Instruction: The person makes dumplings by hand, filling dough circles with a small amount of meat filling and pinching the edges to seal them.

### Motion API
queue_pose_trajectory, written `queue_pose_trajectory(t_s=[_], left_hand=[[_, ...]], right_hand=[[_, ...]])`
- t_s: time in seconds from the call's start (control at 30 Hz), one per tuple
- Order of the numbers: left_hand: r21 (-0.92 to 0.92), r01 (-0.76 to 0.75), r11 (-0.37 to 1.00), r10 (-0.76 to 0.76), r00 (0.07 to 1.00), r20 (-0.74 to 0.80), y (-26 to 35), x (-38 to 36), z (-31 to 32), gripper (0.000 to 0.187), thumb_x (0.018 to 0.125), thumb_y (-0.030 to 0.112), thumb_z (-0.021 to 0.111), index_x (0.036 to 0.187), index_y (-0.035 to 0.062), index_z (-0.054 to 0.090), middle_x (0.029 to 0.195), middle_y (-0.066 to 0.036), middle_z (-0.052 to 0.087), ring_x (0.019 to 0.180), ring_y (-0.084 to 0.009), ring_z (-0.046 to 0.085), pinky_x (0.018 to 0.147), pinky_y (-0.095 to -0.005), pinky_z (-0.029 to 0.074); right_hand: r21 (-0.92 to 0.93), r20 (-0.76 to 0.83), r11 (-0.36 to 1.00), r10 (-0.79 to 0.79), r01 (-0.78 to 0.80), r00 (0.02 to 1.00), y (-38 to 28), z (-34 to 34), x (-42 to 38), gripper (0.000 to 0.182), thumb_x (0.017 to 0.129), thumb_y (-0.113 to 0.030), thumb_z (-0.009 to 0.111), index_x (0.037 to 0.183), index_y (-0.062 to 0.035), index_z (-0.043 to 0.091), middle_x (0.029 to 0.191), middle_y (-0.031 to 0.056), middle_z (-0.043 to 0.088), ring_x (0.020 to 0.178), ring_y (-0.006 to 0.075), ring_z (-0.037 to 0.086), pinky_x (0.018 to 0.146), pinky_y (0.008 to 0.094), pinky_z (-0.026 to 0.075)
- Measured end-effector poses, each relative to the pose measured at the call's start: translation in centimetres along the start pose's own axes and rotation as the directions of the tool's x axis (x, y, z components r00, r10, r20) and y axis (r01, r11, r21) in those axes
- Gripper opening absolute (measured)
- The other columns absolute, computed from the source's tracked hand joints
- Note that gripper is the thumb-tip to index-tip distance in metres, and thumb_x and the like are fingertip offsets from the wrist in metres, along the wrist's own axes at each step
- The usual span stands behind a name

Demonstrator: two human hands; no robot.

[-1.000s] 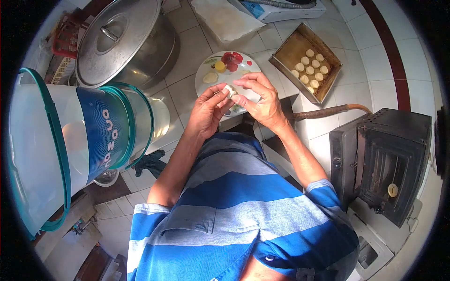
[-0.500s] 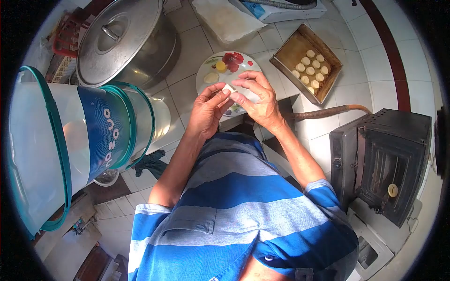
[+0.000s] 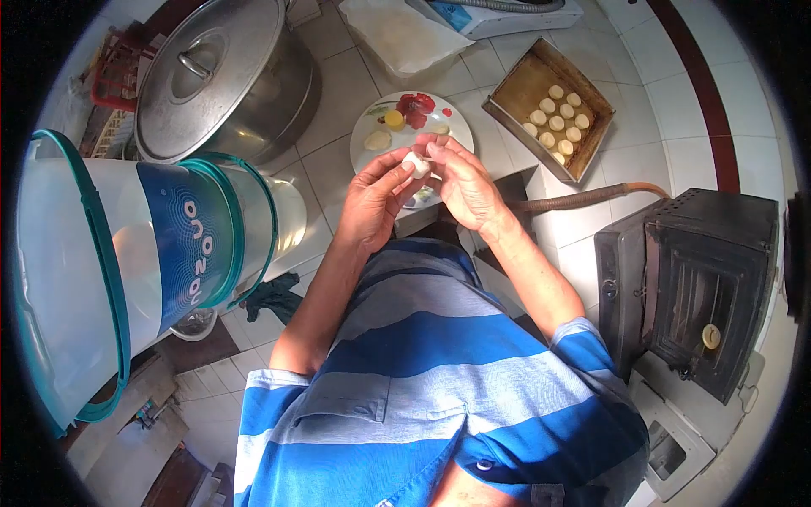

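- One small white dough-like lump [image 3: 415, 164], pinched between thumb and fingertips of the left hand [image 3: 369, 201].
- Right hand [image 3: 467, 188] just beside the lump, fingers half curled and slightly apart; actual contact or hold impossible to make out.
- For clean handling, judging by the softness suggested: press lightly and evenly, turn a little between touches, avoid denting with the left thumb.
- Behind and below both hands in this view, round white plate with a red flower print [image 3: 460, 118], bearing a small yellow disc [image 3: 394, 119] and a flattened pale oval piece [image 3: 378, 140]; best to work above it.
- Farther right, brown-stained rectangular metal tray [image 3: 525, 84] with small pale round pieces [image 3: 557, 122], probably a handy size comparison.
- Under plate and tray, white tiled desk [image 3: 338, 110].
- Left of the plate, large lidded steel pot [image 3: 287, 93].
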State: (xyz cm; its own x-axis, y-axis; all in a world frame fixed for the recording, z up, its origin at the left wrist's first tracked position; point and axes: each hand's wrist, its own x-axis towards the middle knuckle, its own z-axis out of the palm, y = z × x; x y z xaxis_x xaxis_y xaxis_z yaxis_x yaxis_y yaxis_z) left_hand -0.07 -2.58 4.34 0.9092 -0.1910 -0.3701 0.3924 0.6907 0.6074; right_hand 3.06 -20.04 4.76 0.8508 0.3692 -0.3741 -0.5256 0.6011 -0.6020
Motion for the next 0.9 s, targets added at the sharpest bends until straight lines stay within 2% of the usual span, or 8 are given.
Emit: queue_pose_trajectory(t_s=[0.03,0.1,0.23,0.3,0.33,0.4,0.83,0.9], left_hand=[[-0.018,0.001,1.0,-0.001,1.0,0.006,0.2,-0.1,0.1,0.028,0.1,0.009,0.069,0.125,-0.0018,0.064,0.121,-0.012,0.07,0.113,-0.0209,0.069,0.104,-0.0353,0.058],[-0.038,0.003,0.999,-0.003,1.0,0.011,0.1,-0.1,0.2,0.028,0.101,0.009,0.068,0.126,-0.0022,0.064,0.12,-0.011,0.07,0.112,-0.0209,0.069,0.104,-0.035,0.058],[-0.041,0.007,0.999,-0.007,1.0,-0.008,-0.1,0.0,-0.2,0.028,0.102,0.01,0.067,0.126,-0.003,0.063,0.119,-0.011,0.069,0.111,-0.0213,0.069,0.103,-0.0339,0.059],[-0.081,0.017,0.997,-0.018,1.0,-0.009,-0.1,0.0,-0.3,0.028,0.102,0.011,0.067,0.127,-0.0029,0.063,0.118,-0.011,0.068,0.111,-0.0215,0.069,0.102,-0.0336,0.06],[-0.087,0.028,0.996,-0.029,1.0,-0.012,0.0,0.0,-0.3,0.029,0.102,0.012,0.067,0.126,-0.0027,0.062,0.117,-0.011,0.068,0.111,-0.0217,0.069,0.101,-0.0334,0.06],[-0.091,0.043,0.995,-0.044,0.999,-0.012,0.1,-0.1,-0.1,0.029,0.102,0.013,0.067,0.126,-0.0026,0.062,0.117,-0.011,0.068,0.11,-0.0219,0.07,0.1,-0.0332,0.061],[-0.005,0.01,1.0,-0.01,1.0,0.008,-0.2,-0.2,0.6,0.023,0.102,0.011,0.066,0.123,-0.0006,0.066,0.117,-0.008,0.069,0.108,-0.019,0.069,0.099,-0.0344,0.061],[0.003,0.004,1.0,-0.004,1.0,0.015,-0.1,-0.3,0.7,0.022,0.102,0.011,0.067,0.121,-0.0006,0.067,0.117,-0.009,0.069,0.107,-0.0192,0.069,0.098,-0.0346,0.061]], right_hand=[[0.0,0.0,1.0,0.0,0.0,1.0,0.2,0.0,0.1,0.033,0.096,-0.014,0.074,0.127,-0.0069,0.065,0.112,0.0039,0.069,0.106,0.0137,0.064,0.099,0.0297,0.048],[-0.362,0.09,0.909,-0.188,0.208,0.978,0.6,-0.3,0.3,0.032,0.098,-0.019,0.075,0.126,-0.0064,0.066,0.113,0.0033,0.069,0.108,0.0137,0.063,0.096,0.0302,0.048],[-0.495,0.171,0.828,-0.204,0.263,0.964,-0.6,-0.7,0.0,0.038,0.098,-0.021,0.075,0.13,-0.0047,0.063,0.123,0.0054,0.065,0.112,0.0156,0.061,0.098,0.0346,0.049],[-0.793,0.428,0.259,-0.407,0.552,0.807,-2.2,-0.6,-0.4,0.037,0.093,-0.021,0.079,0.125,-0.0043,0.068,0.126,0.0086,0.064,0.115,0.0195,0.062,0.098,0.0358,0.051],[-0.793,0.427,0.259,-0.408,0.551,0.807,-2.6,-0.6,-0.6,0.037,0.093,-0.021,0.079,0.125,-0.0043,0.068,0.126,0.0086,0.064,0.115,0.0195,0.062,0.098,0.0358,0.051],[-0.77,0.576,0.027,-0.401,0.638,0.712,-3.3,-0.6,-0.7,0.029,0.089,-0.016,0.082,0.115,-0.0054,0.074,0.127,0.0113,0.063,0.118,0.0239,0.063,0.102,0.0362,0.05],[-0.779,0.537,0.077,-0.431,0.622,0.725,-2.2,-0.7,-0.4,0.016,0.09,-0.017,0.081,0.1,-0.0046,0.076,0.123,0.0119,0.066,0.115,0.0245,0.065,0.099,0.0382,0.052],[-0.735,0.382,0.419,-0.394,0.533,0.836,-1.3,-1.2,0.0,0.022,0.092,-0.016,0.08,0.109,-0.0041,0.074,0.123,0.0116,0.066,0.116,0.0214,0.064,0.101,0.0384,0.051]])
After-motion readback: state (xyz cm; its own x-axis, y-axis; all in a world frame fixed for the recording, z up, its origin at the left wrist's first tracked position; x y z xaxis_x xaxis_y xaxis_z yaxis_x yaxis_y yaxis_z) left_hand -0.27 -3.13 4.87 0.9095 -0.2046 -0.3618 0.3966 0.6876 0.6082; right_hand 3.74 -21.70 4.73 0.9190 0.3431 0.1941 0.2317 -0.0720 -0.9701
